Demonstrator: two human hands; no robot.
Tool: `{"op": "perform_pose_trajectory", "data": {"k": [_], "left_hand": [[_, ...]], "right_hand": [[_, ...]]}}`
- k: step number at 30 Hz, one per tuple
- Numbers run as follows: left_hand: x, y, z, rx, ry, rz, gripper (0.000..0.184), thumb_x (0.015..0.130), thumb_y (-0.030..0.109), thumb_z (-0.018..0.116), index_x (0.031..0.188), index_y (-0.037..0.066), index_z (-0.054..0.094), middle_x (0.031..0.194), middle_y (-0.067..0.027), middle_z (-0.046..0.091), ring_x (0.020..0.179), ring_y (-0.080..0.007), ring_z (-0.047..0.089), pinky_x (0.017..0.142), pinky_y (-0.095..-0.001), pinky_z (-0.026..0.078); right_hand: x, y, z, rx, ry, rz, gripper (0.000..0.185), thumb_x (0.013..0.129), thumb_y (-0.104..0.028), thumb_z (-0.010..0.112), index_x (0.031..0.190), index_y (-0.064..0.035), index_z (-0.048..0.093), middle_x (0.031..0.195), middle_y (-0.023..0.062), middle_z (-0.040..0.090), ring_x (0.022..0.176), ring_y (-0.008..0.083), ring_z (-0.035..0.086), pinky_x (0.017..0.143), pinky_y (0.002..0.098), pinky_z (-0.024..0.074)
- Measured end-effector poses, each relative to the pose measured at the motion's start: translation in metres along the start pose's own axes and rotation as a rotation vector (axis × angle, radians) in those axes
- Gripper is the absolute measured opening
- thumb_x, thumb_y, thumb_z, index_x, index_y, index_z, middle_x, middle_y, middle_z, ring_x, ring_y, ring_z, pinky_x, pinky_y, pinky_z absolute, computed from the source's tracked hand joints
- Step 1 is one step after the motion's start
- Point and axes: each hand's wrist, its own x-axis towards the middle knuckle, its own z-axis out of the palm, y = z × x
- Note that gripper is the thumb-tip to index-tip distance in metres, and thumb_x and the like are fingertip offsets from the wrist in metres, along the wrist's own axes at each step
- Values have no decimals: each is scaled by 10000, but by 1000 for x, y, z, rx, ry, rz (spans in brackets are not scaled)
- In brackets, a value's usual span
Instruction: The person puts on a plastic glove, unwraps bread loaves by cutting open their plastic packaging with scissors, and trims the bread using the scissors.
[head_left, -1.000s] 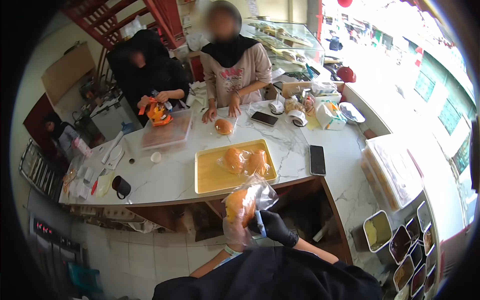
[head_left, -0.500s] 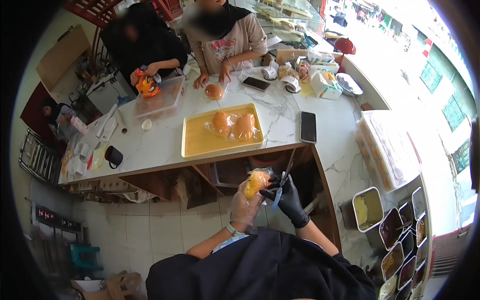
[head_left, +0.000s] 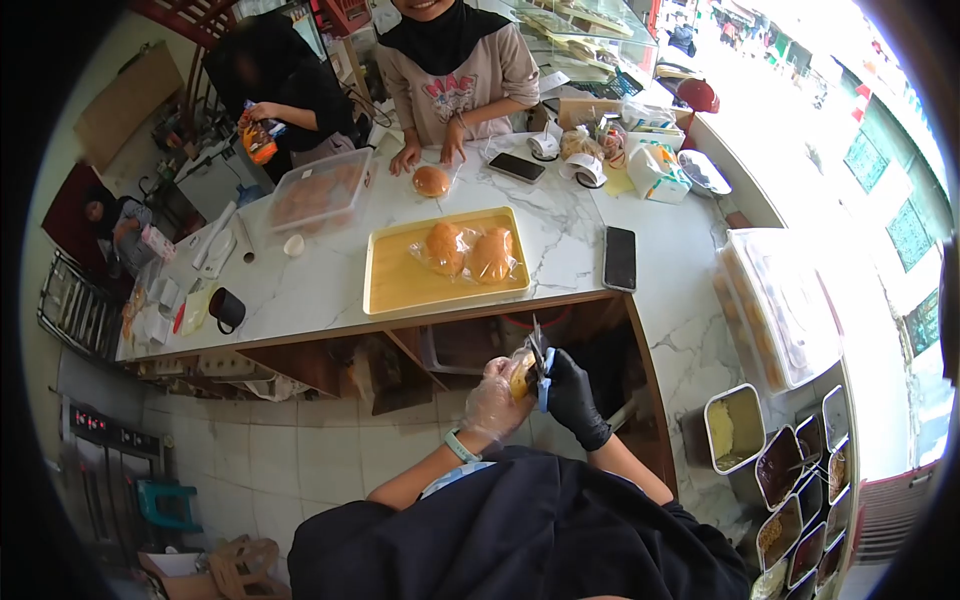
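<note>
My left hand (head_left: 492, 403), in a clear plastic glove, is closed around a bagged bun (head_left: 521, 374) in front of my body. In my right hand (head_left: 574, 397), gloved in black, are scissors (head_left: 543, 366) with light blue handles, their blades pointing up beside the bun. Just beyond the hands, a yellow tray (head_left: 395, 285) on the counter holds two bagged buns (head_left: 468, 252). Another bun (head_left: 431, 181) lies farther back, near a co-worker's hands (head_left: 428, 148).
The marble counter (head_left: 330, 270) bears a lidded plastic box (head_left: 320, 190), two phones and a black mug (head_left: 227, 309). At right stand a large lidded box (head_left: 785, 305) and several filling tins (head_left: 735, 430). Two people stand across the counter.
The bun in my left hand has come down from near the tray toward my body. The scissors now point upward beside it. One co-worker has moved back from the lidded box with an orange packet.
</note>
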Motion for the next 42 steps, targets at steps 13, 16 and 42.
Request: {"op": "perform_pose_trajectory", "data": {"k": [13, 16, 42], "left_hand": [[51, -80, -66, -125, -95, 277, 554, 776, 205, 644, 1272, 52, 450, 1372, -140, 381, 1245, -256, 409, 961, -335, 405], [59, -90, -107, -363, -248, 322, 656, 776, 242, 684, 1331, 59, 388, 1376, -144, 387, 1235, -237, 424, 966, -318, 393], [227, -190, -122, -13, 530, 29, 234, 845, 236, 584, 937, 28, 529, 862, -142, 550, 798, -265, 529, 731, -366, 434]], "right_hand": [[46, -7, 54, 390, -277, 176, 266, 749, -66, 706, 966, -26, 556, 827, 3, 591, 759, 76, 539, 723, 253, 475], [65, -25, 66, 416, -349, 183, 277, 732, -67, 722, 950, -25, 558, 814, 1, 592, 756, 74, 536, 718, 256, 475], [110, 21, 63, 379, 76, 427, 180, 779, -38, 682, 912, -56, 562, 769, -32, 534, 685, 48, 485, 589, 212, 400]]}}
